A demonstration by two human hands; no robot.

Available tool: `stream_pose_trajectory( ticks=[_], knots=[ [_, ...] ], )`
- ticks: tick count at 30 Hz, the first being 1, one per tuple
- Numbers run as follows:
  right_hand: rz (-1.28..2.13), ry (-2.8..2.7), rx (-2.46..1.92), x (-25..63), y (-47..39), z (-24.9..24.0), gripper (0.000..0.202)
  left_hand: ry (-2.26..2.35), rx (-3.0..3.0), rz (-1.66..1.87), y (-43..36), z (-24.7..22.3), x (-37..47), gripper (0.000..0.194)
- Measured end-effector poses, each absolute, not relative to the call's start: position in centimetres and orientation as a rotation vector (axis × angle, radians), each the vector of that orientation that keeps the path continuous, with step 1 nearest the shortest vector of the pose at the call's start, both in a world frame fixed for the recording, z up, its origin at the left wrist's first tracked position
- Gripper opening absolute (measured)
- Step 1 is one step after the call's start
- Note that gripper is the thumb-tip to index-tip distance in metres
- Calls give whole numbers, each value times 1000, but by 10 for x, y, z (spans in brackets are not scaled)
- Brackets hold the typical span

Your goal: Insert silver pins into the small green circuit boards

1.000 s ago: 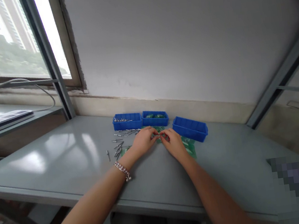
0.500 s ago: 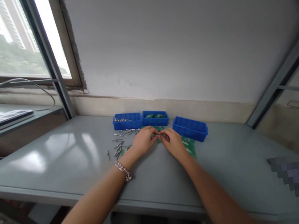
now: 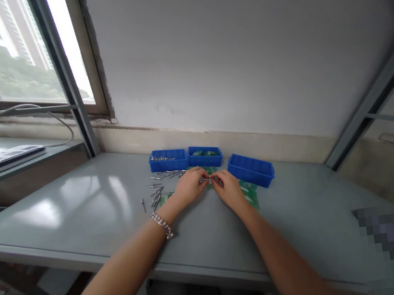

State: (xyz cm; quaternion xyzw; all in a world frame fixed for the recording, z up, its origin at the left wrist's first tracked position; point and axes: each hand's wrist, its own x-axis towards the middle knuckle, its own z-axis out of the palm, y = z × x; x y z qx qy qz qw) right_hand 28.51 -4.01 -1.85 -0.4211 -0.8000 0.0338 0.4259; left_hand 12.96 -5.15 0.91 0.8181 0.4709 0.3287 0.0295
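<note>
My left hand (image 3: 192, 184) is closed, its thumb and fingertips pinching a thin silver rivet (image 3: 206, 179) just above the table. From the other side my right hand (image 3: 226, 185) pinches the same small piece, the fingertips of both hands almost meeting. Fingers hide most of its shape. Several loose blind rivets (image 3: 157, 196), each with a thick body and a thin stem, lie scattered left of my left hand. Under and beyond the hands lies a green plastic bag (image 3: 211, 169). Another green bag (image 3: 249, 194) is beside my right wrist, and part of one (image 3: 165, 198) shows by my left forearm.
Along the wall stand a blue bin (image 3: 168, 165) with rivets, a second blue bin (image 3: 205, 159) with green packets, and a third blue bin (image 3: 251, 172) angled at right. A grey table (image 3: 209, 242) spans the front. A white device (image 3: 4, 158) rests on a left-hand shelf.
Both hands stay in nearly the same place with the rivet between their fingertips. Only slight finger movement shows; the bins and loose rivets have not moved.
</note>
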Motion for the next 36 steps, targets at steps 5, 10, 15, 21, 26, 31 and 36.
stream_pose_trajectory(
  ticks=[5,10,15,21,26,31,36],
  knots=[
    [71,-2000,-1067,285,-40,-19,15,1442,2526,1029,-51,9,129,10],
    [57,-2007,-1067,285,-40,-19,15,1448,2523,1018,-52,10,129,11],
    [51,-2011,-1067,285,-40,-19,15,1448,2532,1012,-52,11,130,11],
    [75,-2018,-1075,285,-40,-19,14,1448,2521,1014,-53,11,130,11],
    [83,-2021,-1067,286,-39,-19,14,1453,2500,1009,-54,12,130,11],
    [82,-2024,-1070,286,-40,-19,14,1465,2492,1017,-54,11,129,12],
    [76,-2025,-1073,286,-40,-19,14,1480,2502,998,-55,12,129,12]
  ],
)
